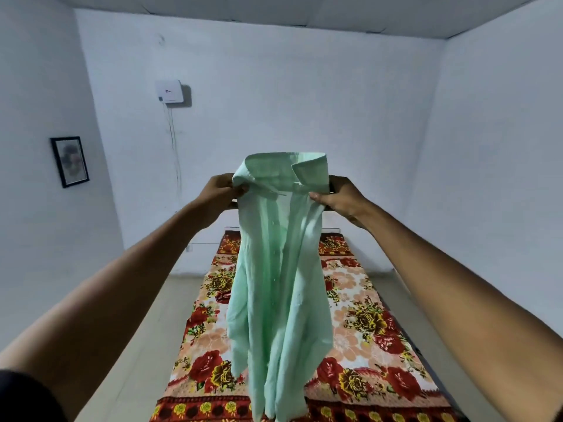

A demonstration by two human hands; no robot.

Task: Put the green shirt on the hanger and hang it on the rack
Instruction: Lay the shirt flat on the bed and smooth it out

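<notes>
A pale green collared shirt (275,284) hangs in the air in front of me, collar up, its body and sleeves drooping over the bed. My left hand (217,193) pinches the shirt's left shoulder just under the collar. On the other side, my right hand (339,194) grips the right shoulder. A dark bar, possibly the hanger (332,185), shows only as short ends beside each hand; the shirt covers the rest. No rack is in view.
Below the shirt lies a bed with a red and yellow floral cover (359,315). White walls close the room. A white box with hanging cables (169,91) is mounted on the far wall, and a framed picture (70,161) hangs on the left wall.
</notes>
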